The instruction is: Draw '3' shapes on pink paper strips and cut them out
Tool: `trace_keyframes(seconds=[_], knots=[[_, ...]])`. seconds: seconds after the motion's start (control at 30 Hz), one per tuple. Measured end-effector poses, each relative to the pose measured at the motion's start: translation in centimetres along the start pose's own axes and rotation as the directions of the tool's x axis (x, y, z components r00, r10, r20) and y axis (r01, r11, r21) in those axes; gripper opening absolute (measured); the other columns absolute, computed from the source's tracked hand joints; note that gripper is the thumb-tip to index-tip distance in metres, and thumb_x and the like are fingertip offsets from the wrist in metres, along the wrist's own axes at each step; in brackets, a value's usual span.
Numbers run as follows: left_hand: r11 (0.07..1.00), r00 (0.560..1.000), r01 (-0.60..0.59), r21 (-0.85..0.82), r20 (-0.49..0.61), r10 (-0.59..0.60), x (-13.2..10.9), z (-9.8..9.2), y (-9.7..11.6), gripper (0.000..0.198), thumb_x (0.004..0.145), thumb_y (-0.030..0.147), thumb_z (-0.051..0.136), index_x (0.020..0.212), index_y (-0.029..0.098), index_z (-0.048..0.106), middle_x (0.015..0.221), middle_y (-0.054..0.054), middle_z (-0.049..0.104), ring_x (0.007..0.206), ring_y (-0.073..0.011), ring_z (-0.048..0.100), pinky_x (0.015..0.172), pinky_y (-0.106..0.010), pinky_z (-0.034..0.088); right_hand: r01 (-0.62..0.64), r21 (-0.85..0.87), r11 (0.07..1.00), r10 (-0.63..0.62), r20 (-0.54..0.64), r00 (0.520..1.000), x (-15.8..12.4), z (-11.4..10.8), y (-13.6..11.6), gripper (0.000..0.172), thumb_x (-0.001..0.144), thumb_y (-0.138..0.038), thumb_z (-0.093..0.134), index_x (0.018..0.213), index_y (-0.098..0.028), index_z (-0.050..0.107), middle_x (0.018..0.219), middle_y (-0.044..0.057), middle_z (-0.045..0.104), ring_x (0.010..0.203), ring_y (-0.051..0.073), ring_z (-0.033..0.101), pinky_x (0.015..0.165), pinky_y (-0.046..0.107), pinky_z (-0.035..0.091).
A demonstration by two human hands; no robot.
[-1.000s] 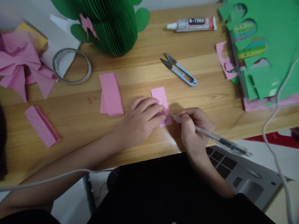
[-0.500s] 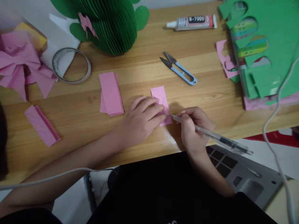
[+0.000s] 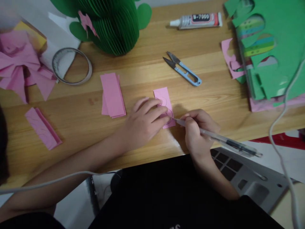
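My left hand [image 3: 147, 120] lies flat with its fingers spread, pressing on a small pink paper strip [image 3: 164, 93] on the table. Curved dark lines are drawn on the strip, partly covered by my fingertips. A clear-barrelled pen [image 3: 224, 138] is gripped in my right hand [image 3: 199, 130], its tip at the strip's right edge by the end of a curve. Left of my left hand sits a small stack of pink paper strips [image 3: 113, 95]. Farther left is a folded pink strip [image 3: 43, 128] with curved lines on it.
Blue-handled thread snips [image 3: 187, 72] and a glue tube [image 3: 197, 21] lie beyond my hands. A tape roll [image 3: 89, 71], pink paper bow [image 3: 22, 62] and green honeycomb paper piece [image 3: 116, 31] stand at the back left. Cut green sheets [image 3: 286, 41] and a white cable [image 3: 278, 152] are right.
The pen's tip has moved slightly down along the strip's right edge, and its back end has swung a little to the right. My left hand stays in place.
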State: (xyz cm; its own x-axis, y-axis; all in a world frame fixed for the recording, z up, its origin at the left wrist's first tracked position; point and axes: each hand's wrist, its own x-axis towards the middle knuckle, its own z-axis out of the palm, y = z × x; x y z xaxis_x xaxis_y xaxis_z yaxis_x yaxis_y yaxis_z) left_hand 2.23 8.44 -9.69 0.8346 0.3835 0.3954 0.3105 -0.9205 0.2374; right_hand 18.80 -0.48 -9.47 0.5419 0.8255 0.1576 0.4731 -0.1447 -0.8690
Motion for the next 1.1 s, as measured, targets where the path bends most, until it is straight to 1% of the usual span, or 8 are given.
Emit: trace_keyframes(seconds=[0.1,0.23,0.47,0.7,0.83,0.97,1.1], knots=[[1.000,1.000,0.016,-0.016,0.015,-0.016,-0.06,0.07,0.00,0.020,0.104,0.023,0.045,0.103,0.023,0.066,0.111,0.000,0.071,0.115,-0.0224,0.057,0.101,-0.041,0.044,0.006,0.006,1.000,-0.006,-0.003,1.000,-0.02,-0.01,-0.08,0.014,0.079,-0.017,0.055,0.068,-0.023,0.062,0.055,-0.006,0.061,0.048,0.011,0.055,0.048,0.025,0.045],[0.999,1.000,-0.006,-0.039,0.006,0.007,-0.14,0.07,0.02,0.022,0.103,0.020,0.046,0.103,0.022,0.068,0.112,-0.003,0.069,0.116,-0.0238,0.055,0.100,-0.043,0.042,0.002,-0.004,1.000,-0.002,-0.005,1.000,-0.08,0.03,0.01,0.014,0.079,-0.018,0.054,0.069,-0.023,0.062,0.056,-0.005,0.061,0.049,0.011,0.056,0.049,0.025,0.045],[1.000,1.000,-0.008,-0.027,0.003,0.009,-0.13,0.05,-0.09,0.025,0.104,0.021,0.043,0.100,0.023,0.068,0.112,-0.002,0.070,0.116,-0.0235,0.056,0.100,-0.042,0.042,0.017,0.002,1.000,-0.017,0.000,1.000,-0.03,0.11,0.16,0.014,0.079,-0.019,0.054,0.068,-0.022,0.061,0.055,-0.005,0.060,0.049,0.011,0.054,0.048,0.026,0.044],[0.999,1.000,0.009,-0.043,0.027,-0.008,-0.29,0.34,-0.08,0.022,0.103,0.021,0.046,0.100,0.021,0.068,0.114,-0.004,0.069,0.118,-0.0248,0.055,0.102,-0.044,0.042,0.028,0.001,1.000,-0.028,0.012,1.000,-0.02,-0.02,0.01,0.015,0.078,-0.017,0.054,0.066,-0.022,0.061,0.054,-0.006,0.059,0.047,0.010,0.052,0.048,0.025,0.043],[1.000,1.000,0.000,-0.028,0.012,0.000,-0.22,0.18,-0.10,0.022,0.103,0.023,0.047,0.101,0.022,0.069,0.114,-0.003,0.070,0.116,-0.0249,0.056,0.101,-0.043,0.043,0.034,0.015,0.999,-0.035,0.031,0.999,-0.01,-0.06,-0.09,0.016,0.079,-0.017,0.055,0.065,-0.022,0.061,0.053,-0.006,0.058,0.047,0.010,0.051,0.047,0.024,0.041],[1.000,1.000,0.006,-0.019,0.025,-0.005,-0.11,-0.12,-0.11,0.026,0.105,0.025,0.042,0.101,0.023,0.068,0.113,0.000,0.070,0.116,-0.0230,0.057,0.101,-0.041,0.043,0.023,0.000,1.000,-0.023,0.006,1.000,0.00,-0.02,-0.11,0.015,0.079,-0.017,0.055,0.067,-0.022,0.061,0.054,-0.006,0.059,0.048,0.010,0.053,0.048,0.024,0.043],[0.999,1.000,0.005,-0.041,0.019,-0.004,-0.11,-0.07,-0.09,0.026,0.105,0.024,0.042,0.101,0.021,0.068,0.113,-0.002,0.070,0.116,-0.0238,0.057,0.100,-0.042,0.043,0.038,0.003,0.999,-0.038,0.005,0.999,-0.03,0.00,0.02,0.015,0.079,-0.016,0.055,0.068,-0.022,0.062,0.054,-0.006,0.059,0.047,0.010,0.053,0.048,0.024,0.043]])
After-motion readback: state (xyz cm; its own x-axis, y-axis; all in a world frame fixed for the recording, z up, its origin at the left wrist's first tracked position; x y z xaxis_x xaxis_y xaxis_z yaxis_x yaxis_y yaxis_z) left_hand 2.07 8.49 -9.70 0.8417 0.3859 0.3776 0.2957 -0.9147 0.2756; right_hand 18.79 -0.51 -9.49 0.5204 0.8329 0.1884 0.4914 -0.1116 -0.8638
